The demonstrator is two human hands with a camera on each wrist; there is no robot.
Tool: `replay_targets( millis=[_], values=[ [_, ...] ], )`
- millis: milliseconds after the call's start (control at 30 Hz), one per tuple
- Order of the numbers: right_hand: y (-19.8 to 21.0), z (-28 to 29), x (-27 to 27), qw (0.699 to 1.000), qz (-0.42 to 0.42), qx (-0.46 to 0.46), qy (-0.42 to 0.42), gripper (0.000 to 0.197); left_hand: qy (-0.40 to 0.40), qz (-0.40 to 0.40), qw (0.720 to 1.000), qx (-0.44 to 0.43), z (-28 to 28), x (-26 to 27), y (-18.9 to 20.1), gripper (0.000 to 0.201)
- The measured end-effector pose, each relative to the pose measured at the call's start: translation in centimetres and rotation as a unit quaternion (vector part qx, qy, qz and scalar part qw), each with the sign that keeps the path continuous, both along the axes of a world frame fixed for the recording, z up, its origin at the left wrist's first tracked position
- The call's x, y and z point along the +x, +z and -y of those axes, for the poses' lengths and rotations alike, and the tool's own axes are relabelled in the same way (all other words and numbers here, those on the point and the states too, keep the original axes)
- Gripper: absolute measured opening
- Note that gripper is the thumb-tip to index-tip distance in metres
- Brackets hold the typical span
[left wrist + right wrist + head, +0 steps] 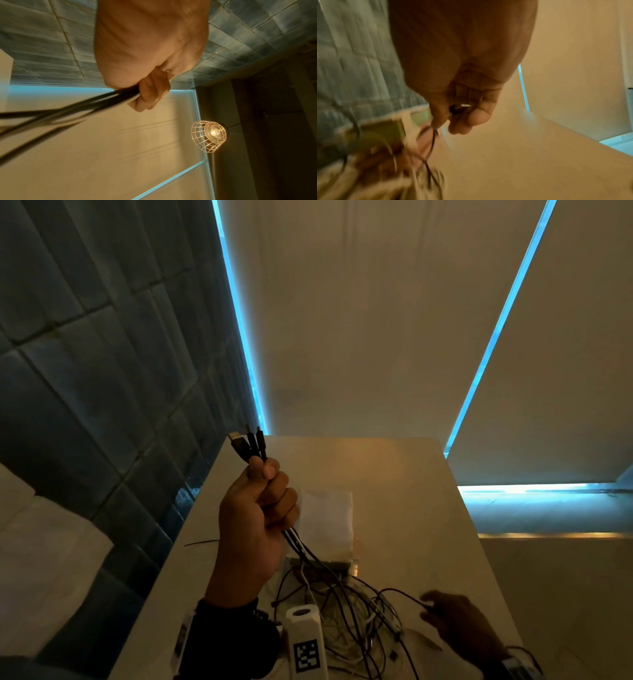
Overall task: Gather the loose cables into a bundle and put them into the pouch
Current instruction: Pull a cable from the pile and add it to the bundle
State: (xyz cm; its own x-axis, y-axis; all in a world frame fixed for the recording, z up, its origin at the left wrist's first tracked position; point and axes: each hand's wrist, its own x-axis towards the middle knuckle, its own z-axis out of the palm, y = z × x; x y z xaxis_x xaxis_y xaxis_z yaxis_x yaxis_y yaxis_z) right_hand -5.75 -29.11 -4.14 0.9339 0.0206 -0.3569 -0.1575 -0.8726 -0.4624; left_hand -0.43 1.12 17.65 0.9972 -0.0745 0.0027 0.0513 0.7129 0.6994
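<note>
1. Clearly, the left hand (258, 508) is raised above the table (411, 508) with its fingers curled tight round several cables (342, 594) near their plug ends (248, 443), which stick up side by side above the fist. Holding them by the plugs likely lines up one end of each cable so the rest can be drawn into a bundle.
2. Below the fist, the cables run down to a loose black and white tangle on the table, near the person's body.
3. Lower and to the right, the right hand (455, 619) sits at the edge of that tangle and pinches a thin black cable between thumb and fingertips, probably to pull a stray strand free or bring it to the others.
4. Beyond the tangle, a pale flat cloth pouch (329, 518) lies on the table, partly behind the left hand. No cable is inside it yet, as far as can be seen, so gathering looks like the current step.
5. Where the pouch's opening lies is hard to tell; its near end is crossed by cables.
6. A white device with a square code mark (306, 642) on the left wrist covers part of the tangle.
7. The right wrist view is badly blurred, so only the pinch and a smear of cables can be read; how many cables there are cannot be counted.
</note>
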Motion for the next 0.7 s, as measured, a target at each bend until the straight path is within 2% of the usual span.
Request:
replay_targets(
  millis=[67,133,233,300,400,500,600,700],
  values=[
    [2.8,-0.6,0.8,0.990,0.070,0.115,-0.039,0.014,-0.006,0.005,1.000,0.019,0.3,0.1,-0.2,0.030],
    [5.5,-1.6,1.7,0.966,0.148,0.198,-0.069,0.011,-0.014,0.008,0.999,0.041,0.7,0.2,-0.3,0.028],
    [8.6,-4.1,3.0,0.906,0.188,0.368,-0.094,0.005,-0.023,0.010,0.997,0.073,1.3,0.3,-0.5,0.029],
    [9.7,-5.7,3.8,0.869,0.193,0.442,-0.106,0.006,-0.025,0.005,0.995,0.100,1.7,0.5,-0.8,0.028],
    [11.4,-8.5,4.8,0.836,0.207,0.499,-0.096,0.010,-0.024,-0.012,0.989,0.148,2.1,0.5,-1.5,0.027],
    [13.7,-11.0,5.4,0.808,0.181,0.557,-0.062,0.031,-0.017,-0.022,0.977,0.213,2.5,0.6,-2.2,0.025],
    [15.7,-13.1,5.4,0.797,0.175,0.577,-0.028,0.034,-0.025,-0.025,0.960,0.279,2.7,0.6,-2.5,0.021],
    [16.8,-14.5,5.4,0.786,0.175,0.592,-0.031,0.038,-0.034,-0.006,0.944,0.328,3.0,0.4,-2.7,0.015]
  ],
)
